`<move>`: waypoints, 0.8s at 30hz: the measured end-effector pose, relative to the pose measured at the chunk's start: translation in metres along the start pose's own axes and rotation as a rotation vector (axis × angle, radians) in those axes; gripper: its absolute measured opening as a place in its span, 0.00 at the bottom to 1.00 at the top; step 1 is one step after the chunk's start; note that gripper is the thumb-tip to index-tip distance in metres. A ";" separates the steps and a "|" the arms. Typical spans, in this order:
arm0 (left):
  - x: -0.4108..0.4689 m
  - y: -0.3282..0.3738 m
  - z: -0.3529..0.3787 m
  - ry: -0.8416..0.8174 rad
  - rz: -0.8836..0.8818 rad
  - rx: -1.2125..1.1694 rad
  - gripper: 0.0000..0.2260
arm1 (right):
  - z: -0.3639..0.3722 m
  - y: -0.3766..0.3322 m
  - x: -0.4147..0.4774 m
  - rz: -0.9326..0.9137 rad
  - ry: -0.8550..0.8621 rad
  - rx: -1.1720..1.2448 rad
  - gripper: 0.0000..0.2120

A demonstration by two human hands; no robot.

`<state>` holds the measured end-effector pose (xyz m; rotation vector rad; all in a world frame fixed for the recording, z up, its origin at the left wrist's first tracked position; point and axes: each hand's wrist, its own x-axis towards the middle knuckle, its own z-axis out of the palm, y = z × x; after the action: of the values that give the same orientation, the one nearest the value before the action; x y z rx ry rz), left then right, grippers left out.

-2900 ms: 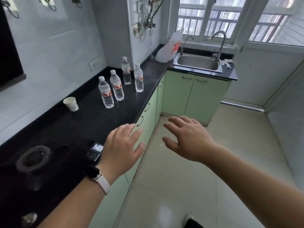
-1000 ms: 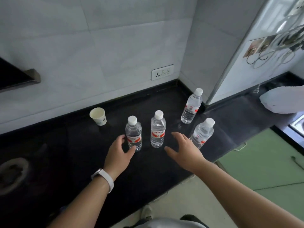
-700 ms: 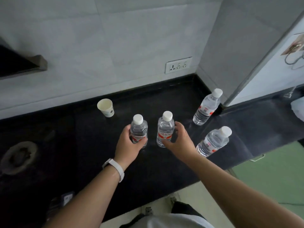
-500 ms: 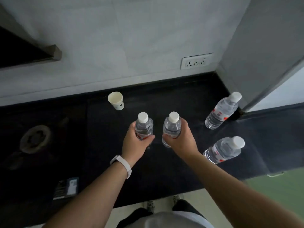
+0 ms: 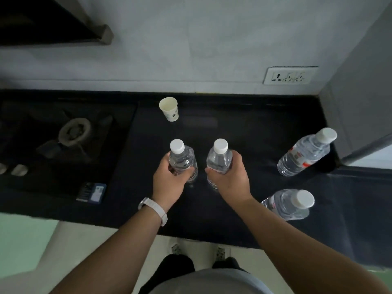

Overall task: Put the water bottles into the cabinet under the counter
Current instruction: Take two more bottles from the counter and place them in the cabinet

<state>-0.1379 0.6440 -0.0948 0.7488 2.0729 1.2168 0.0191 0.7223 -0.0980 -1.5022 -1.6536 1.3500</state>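
Several clear water bottles with white caps stand on the black counter (image 5: pixel 244 128). My left hand (image 5: pixel 168 180) is wrapped around the left middle bottle (image 5: pixel 181 158). My right hand (image 5: pixel 230 177) grips the right middle bottle (image 5: pixel 218 159). Both bottles are upright; whether their bases touch the counter I cannot tell. Two more bottles stand free at the right: a far one (image 5: pixel 305 152) near the wall corner and a near one (image 5: pixel 289 204) by the counter's front edge. The cabinet fronts under the counter show only as a pale green strip (image 5: pixel 23 240) at lower left.
A paper cup (image 5: pixel 169 108) stands behind the held bottles near the wall. A gas hob burner (image 5: pixel 74 131) is set in the counter at left, with a small dark card (image 5: pixel 91 192) beside it. A wall socket (image 5: pixel 289 75) is at upper right. My feet stand at the counter's edge.
Both hands reached the two middle bottles and closed around them. The view has tilted further down over the counter.
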 end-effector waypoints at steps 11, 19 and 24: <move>-0.077 -0.037 -0.071 0.283 -0.097 -0.124 0.25 | 0.037 -0.032 -0.037 -0.172 -0.296 -0.053 0.29; -0.152 -0.083 -0.158 0.499 -0.125 -0.157 0.24 | 0.108 -0.058 -0.115 -0.289 -0.500 -0.088 0.30; -0.223 -0.124 -0.226 0.620 -0.161 -0.205 0.26 | 0.163 -0.068 -0.196 -0.336 -0.626 -0.108 0.30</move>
<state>-0.1802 0.3067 -0.0686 0.1013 2.3699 1.6841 -0.1038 0.4932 -0.0506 -0.8238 -2.2622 1.6497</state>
